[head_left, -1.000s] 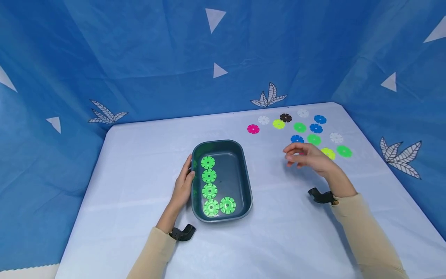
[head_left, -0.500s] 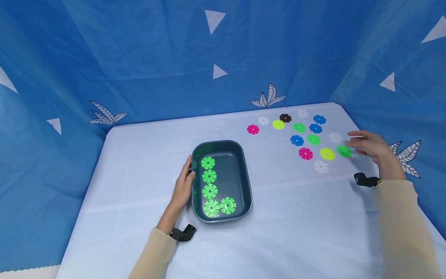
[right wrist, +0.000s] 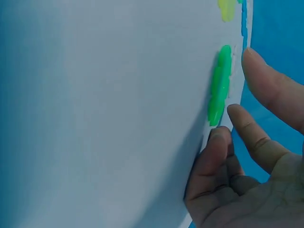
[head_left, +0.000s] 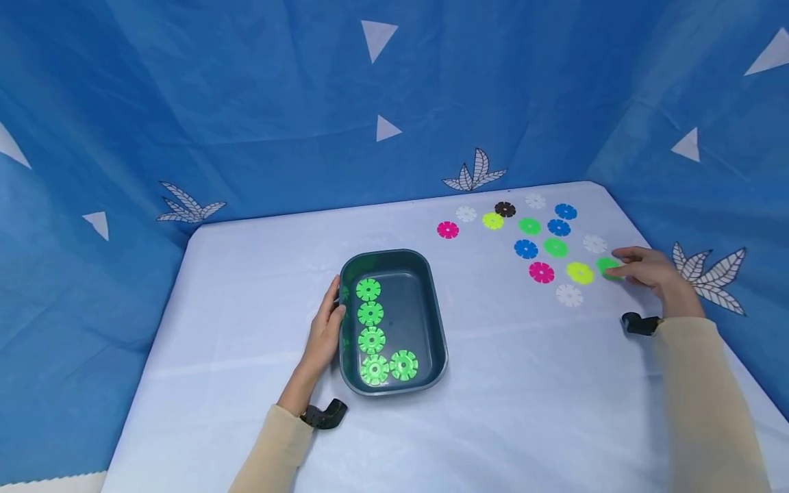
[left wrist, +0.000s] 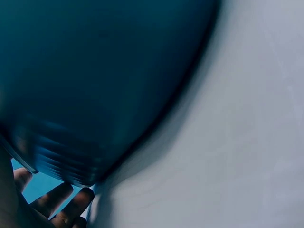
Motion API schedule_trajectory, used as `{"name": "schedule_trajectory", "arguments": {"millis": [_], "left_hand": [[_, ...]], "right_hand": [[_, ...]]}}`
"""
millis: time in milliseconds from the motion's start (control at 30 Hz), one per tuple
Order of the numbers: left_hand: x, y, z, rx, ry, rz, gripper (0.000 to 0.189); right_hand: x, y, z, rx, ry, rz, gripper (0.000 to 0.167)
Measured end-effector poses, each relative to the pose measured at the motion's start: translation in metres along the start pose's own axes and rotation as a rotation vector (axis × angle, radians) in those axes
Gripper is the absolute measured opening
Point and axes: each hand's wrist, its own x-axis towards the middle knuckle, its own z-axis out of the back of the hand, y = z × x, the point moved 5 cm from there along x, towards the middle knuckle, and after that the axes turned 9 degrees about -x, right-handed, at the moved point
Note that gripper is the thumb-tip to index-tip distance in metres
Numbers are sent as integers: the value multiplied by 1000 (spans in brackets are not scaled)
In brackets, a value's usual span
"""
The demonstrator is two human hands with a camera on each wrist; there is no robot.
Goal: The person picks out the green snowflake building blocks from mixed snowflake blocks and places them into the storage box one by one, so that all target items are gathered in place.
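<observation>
I've got R hand (head_left: 648, 269), fingers apart, nearest the green disc (head_left: 607, 265), just L of it. L hand (head_left: 323, 334), fingers also apart, touches tub (head_left: 409, 301).

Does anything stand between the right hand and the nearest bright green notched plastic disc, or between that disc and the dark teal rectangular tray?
Nothing visible separates the right hand from that green disc. Toward the tray lies a flat yellow notched plastic disc, then the tray's raised rim.

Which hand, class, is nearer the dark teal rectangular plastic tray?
Left. The left hand touches the left side of the tray; the right hand is well right, by a round, notched green plastic disc.
</observation>
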Motion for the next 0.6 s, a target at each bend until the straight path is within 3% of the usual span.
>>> {"name": "schedule_trajectory", "arguments": {"millis": [267, 467, 600], "left_hand": [[-10, -33, -2, 6, 9, 19, 54], [-10, -35, -4, 1, 17, -7, 54], [-4, -18, -2, 0, 20, -42, 55]], "right_hand": [[0, 9, -4, -56, -71, 11, 70], [-3, 12, -3, -81, -103, 8, 64], [-4, 7, 0, -82, -114, 19, 57]]}}
